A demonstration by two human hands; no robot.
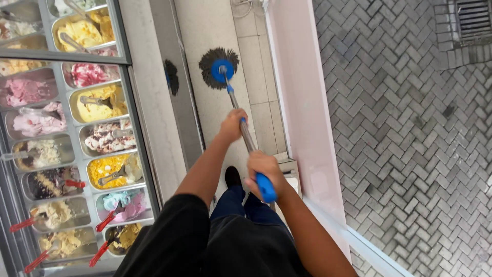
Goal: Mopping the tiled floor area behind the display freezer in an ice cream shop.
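Mop is what we are holding, its dark round string head spreading flat on the pale tiled floor ahead of us, with a blue disc at its centre where the metal pole joins. The pole is slanting back up toward our body. Our left hand is gripping the pole about midway, fingers curling fully around the metal just below a small blue collar. Our right hand is closing tightly around the blue grip at the pole's upper end, just in front of our dark trousers. Both hands are wrapping the pole with no gap showing.

We are standing in a narrow aisle. On our left a glass-fronted ice cream display case is running alongside us, its steel tubs holding pink, yellow, white and chocolate-flecked flavours, several with red-handled scoops resting in them. A faint reflection of the mop head is showing on the case's steel side panel. On our right a pale pink wall is bordering the aisle, and beyond it grey herringbone brick paving is stretching away, with a drain grate at the far corner. One black shoe is showing beneath our arms.
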